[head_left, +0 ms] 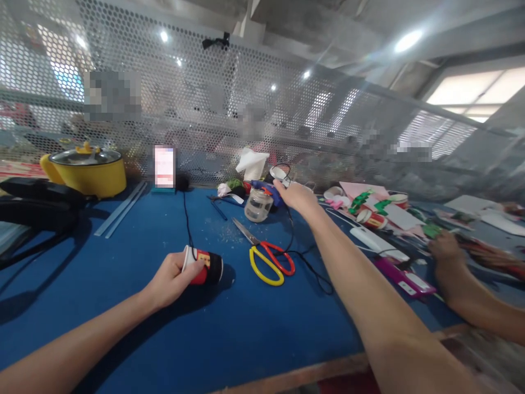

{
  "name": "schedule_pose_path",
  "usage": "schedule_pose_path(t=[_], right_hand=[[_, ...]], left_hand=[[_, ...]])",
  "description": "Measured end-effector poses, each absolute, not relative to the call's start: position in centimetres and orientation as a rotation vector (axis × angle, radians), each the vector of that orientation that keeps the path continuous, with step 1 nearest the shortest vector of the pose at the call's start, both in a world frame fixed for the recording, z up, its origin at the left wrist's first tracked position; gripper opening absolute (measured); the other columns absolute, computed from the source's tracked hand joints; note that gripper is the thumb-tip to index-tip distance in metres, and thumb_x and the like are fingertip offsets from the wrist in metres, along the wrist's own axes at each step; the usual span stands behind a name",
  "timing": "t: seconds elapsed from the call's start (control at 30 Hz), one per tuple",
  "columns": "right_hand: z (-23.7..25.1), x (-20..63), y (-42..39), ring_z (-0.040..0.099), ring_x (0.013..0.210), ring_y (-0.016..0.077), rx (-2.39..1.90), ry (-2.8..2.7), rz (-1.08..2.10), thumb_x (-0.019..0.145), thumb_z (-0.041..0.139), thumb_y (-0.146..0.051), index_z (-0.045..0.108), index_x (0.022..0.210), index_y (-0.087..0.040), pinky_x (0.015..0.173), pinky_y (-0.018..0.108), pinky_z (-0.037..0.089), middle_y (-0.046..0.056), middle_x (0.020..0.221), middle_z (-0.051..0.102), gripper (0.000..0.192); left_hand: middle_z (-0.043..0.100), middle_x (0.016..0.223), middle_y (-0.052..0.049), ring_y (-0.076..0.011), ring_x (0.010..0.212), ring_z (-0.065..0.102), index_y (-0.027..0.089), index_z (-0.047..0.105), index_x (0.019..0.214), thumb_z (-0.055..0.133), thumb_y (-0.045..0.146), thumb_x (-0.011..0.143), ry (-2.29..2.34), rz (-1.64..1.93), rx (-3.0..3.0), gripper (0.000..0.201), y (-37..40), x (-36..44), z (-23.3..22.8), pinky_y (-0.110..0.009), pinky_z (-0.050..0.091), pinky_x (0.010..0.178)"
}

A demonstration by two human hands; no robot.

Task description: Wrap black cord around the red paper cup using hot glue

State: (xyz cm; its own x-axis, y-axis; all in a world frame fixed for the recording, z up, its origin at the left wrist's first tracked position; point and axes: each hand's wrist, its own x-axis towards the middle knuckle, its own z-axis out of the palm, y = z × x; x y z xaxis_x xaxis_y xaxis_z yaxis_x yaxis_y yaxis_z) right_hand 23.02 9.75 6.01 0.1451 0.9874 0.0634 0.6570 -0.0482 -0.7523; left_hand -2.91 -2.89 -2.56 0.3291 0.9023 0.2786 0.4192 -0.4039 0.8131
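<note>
While lying on its side on the blue felt-like table (pixel 123 306), paper cup (pixel 204 266) gripped around its rim end by left hand (pixel 170 280), fingers closed on it; already wrapped in red with a black band at the far end and a small yellow patch, so decoration judged well along though not finished. Right hand (pixel 297 196) stretched to the far side of the scissors (pixel 268 257), fingers closing around the blue glue gun (pixel 266 190), though grip partly hidden by the hand itself, so firmness hard to tell. Just left of the glue gun, a squat clear glass jar (pixel 258 205), smooth and rounded. Scissors open, steel blades, one red and one yellow plastic loop, just right of the cup. Thin black cord (pixel 305 261) looping past the scissors toward the glue gun. Farther right of the scissors, pink and green paper scraps (pixel 371 200) and another person's hand (pixel 445 246). Far left of the scissors, a glossy yellow pot (pixel 88 169) with a lid against the perforated metal screen (pixel 246 109).
</note>
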Motion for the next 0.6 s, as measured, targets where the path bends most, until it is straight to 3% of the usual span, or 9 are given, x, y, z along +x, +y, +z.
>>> schedule_pose_path(t=[0.1,0.17,0.27,0.37,0.47,0.6], right_hand=[[6.1,21.2,6.4,0.051,0.09,0.0222,-1.622,-1.736,0.52,0.077,0.039,-0.05,0.056,0.076,-0.014,0.068,0.027,0.037,0.012,0.077,0.06,0.04],[5.3,19.0,4.2,0.052,0.088,0.0199,-1.504,-1.899,0.588,0.077,0.037,-0.052,0.06,0.076,-0.014,0.072,0.026,0.036,0.009,0.082,0.061,0.045],[3.1,15.5,2.2,0.057,0.071,0.0147,-1.346,-2.148,0.896,0.075,0.038,-0.055,0.064,0.065,-0.015,0.068,0.024,0.04,0.005,0.071,0.064,0.049],[1.2,13.1,1.6,0.056,0.074,0.0152,-1.166,-2.196,1.411,0.078,0.027,-0.057,0.065,0.07,-0.013,0.074,0.028,0.039,0.007,0.077,0.064,0.058],[0.4,12.0,1.4,0.055,0.072,0.0132,-0.979,-1.944,1.688,0.072,0.049,-0.046,0.064,0.076,-0.014,0.073,0.028,0.04,0.004,0.077,0.063,0.035],[0.4,12.0,0.9,0.052,0.063,0.0082,-0.903,-1.592,1.697,0.061,0.064,-0.026,0.061,0.066,-0.015,0.067,0.023,0.039,0.0,0.068,0.06,0.013]], left_hand=[[0.028,0.047,0.004,-0.0068,0.045,0.025,0.017,0.029,0.045,0.036,0.028,0.078,1.136,0.984,2.095,0.035,-3.0,-2.8,-2.3,-0.021,0.023,0.044],[0.028,0.046,0.005,-0.0065,0.045,0.026,0.016,0.03,0.045,0.036,0.024,0.078,1.087,0.998,2.207,0.034,-3.2,-2.6,-2.2,-0.021,0.024,0.044],[0.032,0.044,0.005,-0.006,0.043,0.028,0.015,0.034,0.045,0.037,0.017,0.078,0.933,1.045,2.375,0.033,-3.4,-2.3,-2.2,-0.02,0.025,0.045],[0.038,0.044,0.004,-0.006,0.044,0.031,0.014,0.042,0.047,0.039,0.014,0.077,0.809,1.025,2.46,0.03,-3.7,-2.2,-2.1,-0.019,0.027,0.045],[0.041,0.046,0.003,-0.006,0.044,0.034,0.013,0.047,0.049,0.039,0.014,0.077,0.788,0.951,2.459,0.029,-4.0,-2.2,-2.1,-0.019,0.028,0.045],[0.04,0.047,0.003,-0.0054,0.045,0.034,0.012,0.046,0.049,0.039,0.015,0.077,0.806,0.908,2.351,0.029,-4.1,-2.1,-1.9,-0.018,0.028,0.045]])
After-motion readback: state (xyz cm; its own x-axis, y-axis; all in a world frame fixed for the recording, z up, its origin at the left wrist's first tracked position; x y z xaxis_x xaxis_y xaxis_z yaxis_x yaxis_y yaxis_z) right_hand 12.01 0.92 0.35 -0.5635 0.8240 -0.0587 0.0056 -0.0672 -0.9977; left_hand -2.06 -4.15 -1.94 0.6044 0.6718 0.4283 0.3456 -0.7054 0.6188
